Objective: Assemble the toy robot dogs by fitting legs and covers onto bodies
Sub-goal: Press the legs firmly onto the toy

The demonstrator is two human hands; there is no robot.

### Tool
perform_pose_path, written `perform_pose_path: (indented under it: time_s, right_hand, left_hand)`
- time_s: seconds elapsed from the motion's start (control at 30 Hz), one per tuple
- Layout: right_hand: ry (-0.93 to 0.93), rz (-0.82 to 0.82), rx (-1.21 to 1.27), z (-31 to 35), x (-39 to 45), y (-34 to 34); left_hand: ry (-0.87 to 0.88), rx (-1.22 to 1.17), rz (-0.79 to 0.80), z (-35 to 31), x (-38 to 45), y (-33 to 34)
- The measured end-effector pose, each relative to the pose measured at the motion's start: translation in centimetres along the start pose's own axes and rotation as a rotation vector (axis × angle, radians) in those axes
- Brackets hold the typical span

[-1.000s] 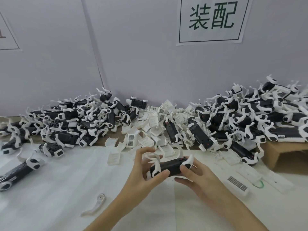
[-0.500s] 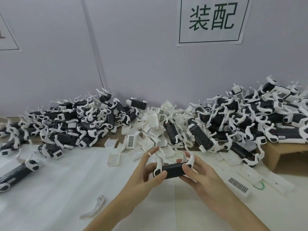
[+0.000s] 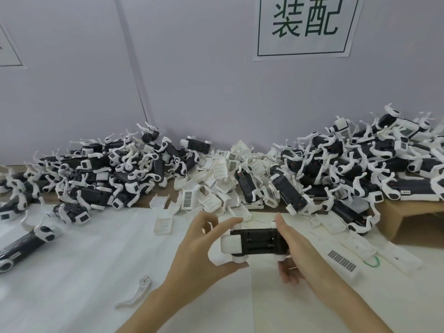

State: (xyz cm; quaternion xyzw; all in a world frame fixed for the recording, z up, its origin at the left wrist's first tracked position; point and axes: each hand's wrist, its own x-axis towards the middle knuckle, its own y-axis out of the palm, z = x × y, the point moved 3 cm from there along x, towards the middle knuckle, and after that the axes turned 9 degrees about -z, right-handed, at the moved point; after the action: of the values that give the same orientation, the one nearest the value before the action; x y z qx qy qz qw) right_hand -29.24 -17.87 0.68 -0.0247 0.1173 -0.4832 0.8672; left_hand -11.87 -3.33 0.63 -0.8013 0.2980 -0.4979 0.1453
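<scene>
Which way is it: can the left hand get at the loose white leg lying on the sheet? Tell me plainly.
Probably yes, once it lets go. The loose white leg lies alone on the white sheet, below and left of the left hand, with nothing between them. But that hand now grips the toy dog body with the right hand.

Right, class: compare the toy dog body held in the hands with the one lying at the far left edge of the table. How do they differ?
The held body is gripped off the table by the left hand and right hand; the left-edge body lies untouched on the white sheet. The held body shows an open battery bay; the left-edge body shows a closed glossy side. The left-edge body's white legs stick upward. Both are black with white parts.
</scene>
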Motion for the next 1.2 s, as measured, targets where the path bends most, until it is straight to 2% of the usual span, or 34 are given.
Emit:
perform_pose_path:
  time_s: [0.07, 0.13, 0.2, 0.27, 0.37, 0.53, 0.67, 0.83, 1.03, 1.2]
  right_hand:
    - [-0.034, 0.044, -0.029, 0.3, 0.2, -0.3]
    - [-0.049, 0.106, -0.050, 0.5, 0.3, -0.5]
    - [-0.112, 0.097, -0.078, 0.7, 0.1, -0.6]
    - [-0.213, 0.072, -0.023, 0.7, 0.0, -0.2]
    - [-0.312, 0.091, 0.060, 0.3, -0.2, 0.6]
    - [-0.392, 0.016, -0.029, 0.2, -0.5, 1.5]
    - [-0.307, -0.031, 0.086, -0.6, 0.2, 1.8]
    - [-0.109, 0.079, 0.251, -1.3, 0.4, 1.6]
    - [-0.248, 0.077, 0.214, -0.9, 0.3, 1.9]
    - [-0.236, 0.142, 0.196, -1.1, -0.1, 2.7]
  left_hand:
    - [-0.142, -0.158, -0.003, 0.0, 0.1, -0.5]
    - [-0.401, -0.442, 0.026, -0.2, 0.3, -0.5]
    - [-0.606, -0.640, 0.044, -0.5, 0.5, -0.4]
    - [-0.668, -0.679, 0.029, -0.6, 0.5, -0.4]
    - [-0.701, -0.689, 0.022, -0.6, 0.3, -0.1]
    - [-0.767, -0.688, 0.027, -0.2, 0.0, 0.3]
    - [-0.714, -0.793, 0.067, -0.6, 0.2, 0.5]
    - [-0.594, -0.855, 0.112, -1.5, 0.4, 0.5]
    - [-0.624, -0.834, 0.088, -1.5, 0.0, 0.6]
    - [-0.609, -0.769, 0.028, -1.4, -0.1, 0.7]
